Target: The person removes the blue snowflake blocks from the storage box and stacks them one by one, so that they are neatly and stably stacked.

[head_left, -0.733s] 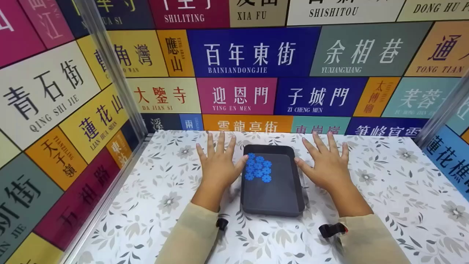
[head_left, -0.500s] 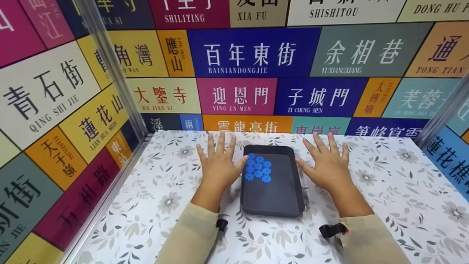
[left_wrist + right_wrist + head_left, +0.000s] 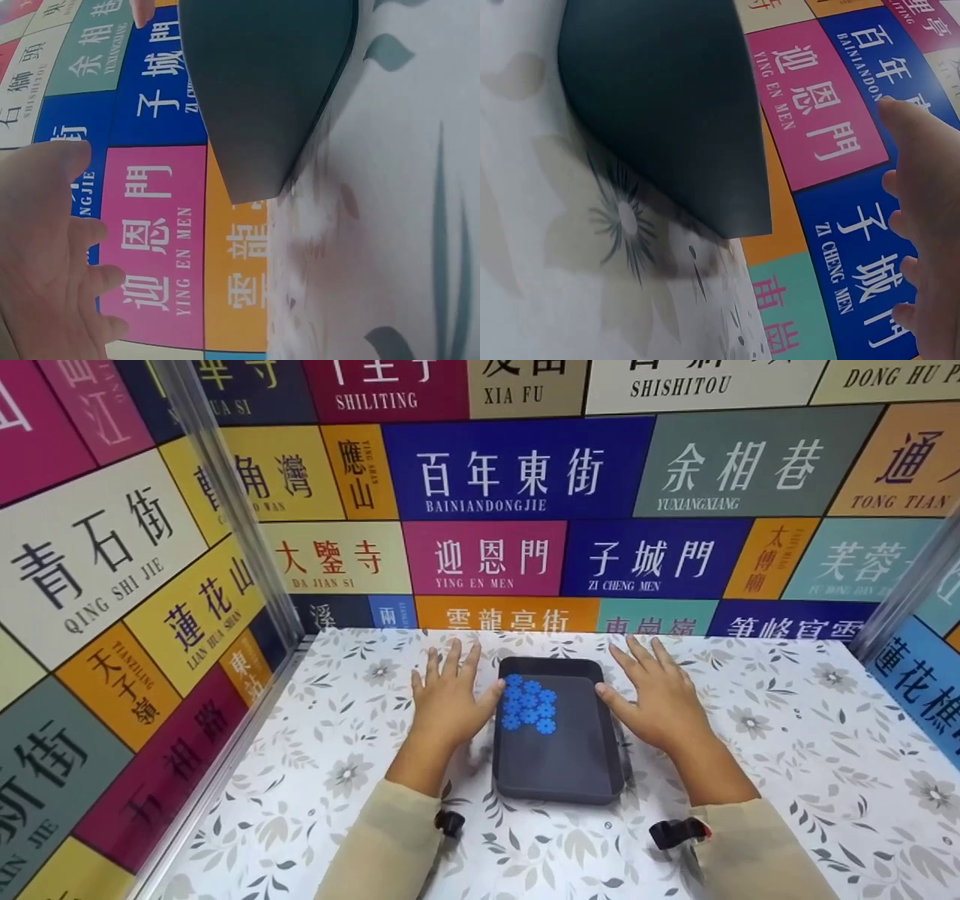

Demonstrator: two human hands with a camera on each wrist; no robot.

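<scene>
A dark grey rectangular tray [image 3: 555, 795] lies on the table in the head view. Several small blue flower-shaped pieces [image 3: 529, 705] are gathered in its upper left part. My left hand [image 3: 450, 697] is beside the tray's left side, fingers spread, its thumb tip right at the rim. On the other side is my right hand [image 3: 660, 697], also spread, its thumb overlapping the right rim in this view. Neither hand holds anything. Both wrist views show the tray's outer wall [image 3: 262, 90] close by, with the left hand [image 3: 49, 247] and the right hand [image 3: 926, 217] apart from it.
The table [image 3: 337, 840] has a white cloth with grey flowers and leaves. Behind it stands a wall [image 3: 517, 465] of coloured name signs, and another sign panel [image 3: 105, 540] rises at the left. Metal posts [image 3: 232, 502] mark the corners. Black bands [image 3: 679, 832] sit at both sleeves.
My right hand has shifted slightly left, its thumb now over the tray's rim. The left hand's fingers have drawn a little closer together and lower. The tray and blue pieces stay put.
</scene>
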